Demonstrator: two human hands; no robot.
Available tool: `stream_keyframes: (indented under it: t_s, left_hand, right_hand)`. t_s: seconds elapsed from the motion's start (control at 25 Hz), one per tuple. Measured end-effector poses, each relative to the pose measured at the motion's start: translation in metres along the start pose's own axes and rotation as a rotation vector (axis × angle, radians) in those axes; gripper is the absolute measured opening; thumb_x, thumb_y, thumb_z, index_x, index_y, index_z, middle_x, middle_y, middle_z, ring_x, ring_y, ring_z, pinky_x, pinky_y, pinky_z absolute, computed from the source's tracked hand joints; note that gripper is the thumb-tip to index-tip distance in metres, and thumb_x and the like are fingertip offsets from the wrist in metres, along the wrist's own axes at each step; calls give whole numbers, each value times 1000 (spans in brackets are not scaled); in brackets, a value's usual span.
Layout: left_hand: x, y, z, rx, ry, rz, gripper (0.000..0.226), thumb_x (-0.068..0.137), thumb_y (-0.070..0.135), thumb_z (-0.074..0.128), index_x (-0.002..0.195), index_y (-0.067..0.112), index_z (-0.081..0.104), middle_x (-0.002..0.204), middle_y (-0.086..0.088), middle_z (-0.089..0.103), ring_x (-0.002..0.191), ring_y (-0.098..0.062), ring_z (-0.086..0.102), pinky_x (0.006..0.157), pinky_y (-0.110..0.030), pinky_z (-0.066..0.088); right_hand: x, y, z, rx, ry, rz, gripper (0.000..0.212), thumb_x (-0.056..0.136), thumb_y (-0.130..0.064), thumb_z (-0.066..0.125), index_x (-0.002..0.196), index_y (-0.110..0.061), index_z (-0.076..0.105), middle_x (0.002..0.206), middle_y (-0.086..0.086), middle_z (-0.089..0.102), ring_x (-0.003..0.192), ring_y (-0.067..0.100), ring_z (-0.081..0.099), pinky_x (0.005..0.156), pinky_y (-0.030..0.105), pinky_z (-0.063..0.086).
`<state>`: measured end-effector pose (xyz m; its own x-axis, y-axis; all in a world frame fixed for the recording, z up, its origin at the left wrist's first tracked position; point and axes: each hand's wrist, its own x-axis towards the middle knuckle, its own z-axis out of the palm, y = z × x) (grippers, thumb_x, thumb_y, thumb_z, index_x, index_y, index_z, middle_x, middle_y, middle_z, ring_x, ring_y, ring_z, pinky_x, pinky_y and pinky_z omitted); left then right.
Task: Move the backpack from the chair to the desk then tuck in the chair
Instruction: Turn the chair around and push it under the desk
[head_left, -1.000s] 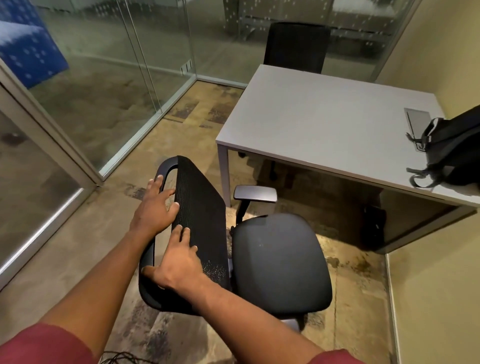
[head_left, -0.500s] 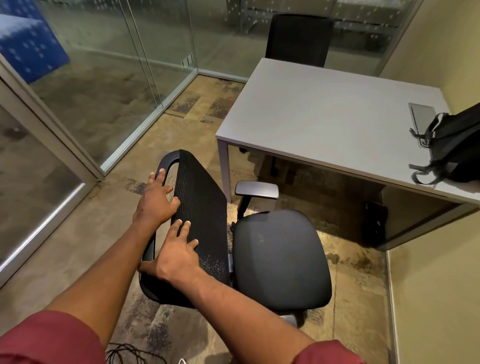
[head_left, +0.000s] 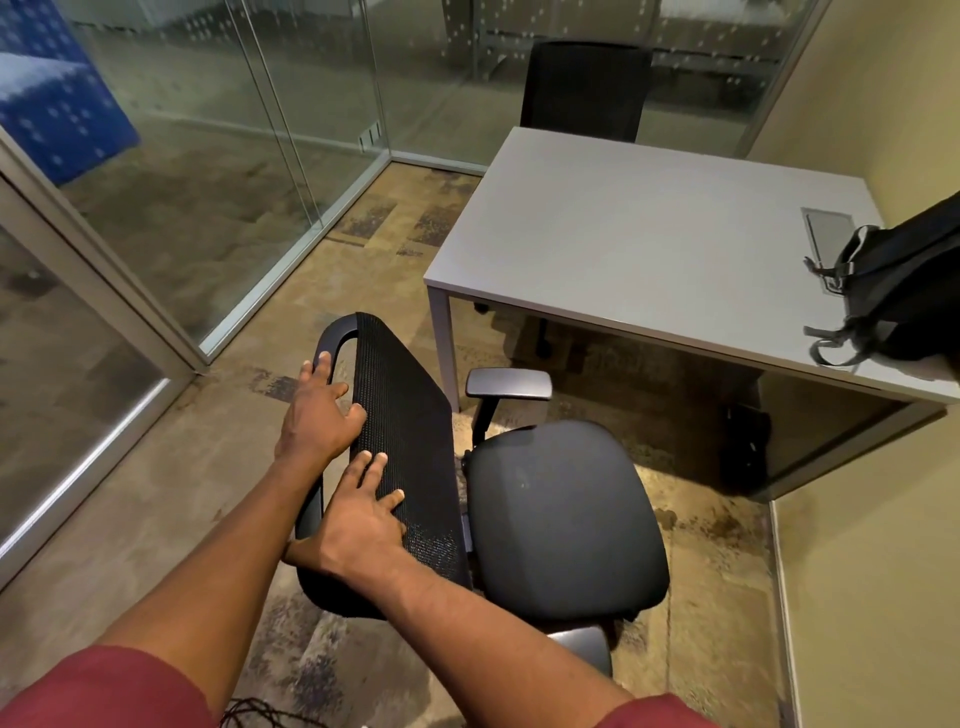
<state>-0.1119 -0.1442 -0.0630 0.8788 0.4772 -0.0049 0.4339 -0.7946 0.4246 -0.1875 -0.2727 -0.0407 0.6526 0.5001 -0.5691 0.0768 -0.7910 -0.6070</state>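
The black office chair (head_left: 561, 519) stands on the floor in front of the grey desk (head_left: 623, 244), its seat bare and facing the desk. My left hand (head_left: 317, 415) grips the top of the mesh backrest (head_left: 405, 415), fingers over the frame and thumb on the mesh. My right hand (head_left: 358, 525) holds the same backrest lower down, fingers on the mesh and thumb behind it. The black backpack (head_left: 904, 291) lies on the desk's right end against the wall, its straps hanging near the front edge.
A second black chair (head_left: 587, 88) stands behind the desk. Glass walls (head_left: 208, 156) close off the left and back. A yellow wall (head_left: 883, 571) runs along the right. A dark cable (head_left: 260, 714) lies on the floor near my feet.
Both hands stay on the backrest; the left hand has shifted slightly along the top. The chair has barely moved and the backpack has not moved.
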Motion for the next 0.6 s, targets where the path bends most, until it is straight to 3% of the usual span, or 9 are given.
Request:
stream_keyframes:
  t_s: [0.4,0.52,0.6]
  left_hand:
    - [-14,61,28,-3,13,-49,48,92,26,58,135,6,59,168,-7,15,156,-27,7,112,-52,36]
    - [-16,93,44,43,-4,15,59,94,27,53,148,8,41,167,-13,15,155,-34,6,114,-58,31]
    - [-15,115,56,104,-27,85,66,96,29,49,155,9,27,167,-14,15,155,-33,5,121,-59,17]
  right_hand:
    - [-6,62,-44,-91,16,-25,134,68,-54,79,153,-18,-19,164,5,-21,147,52,2,111,64,29]
    - [-10,87,-71,-92,45,0,131,69,-48,80,154,-19,-16,165,2,-18,148,49,1,113,64,27]
    - [-12,102,-86,-78,86,30,128,69,-39,79,155,-19,-13,166,3,-16,149,48,0,113,67,23]
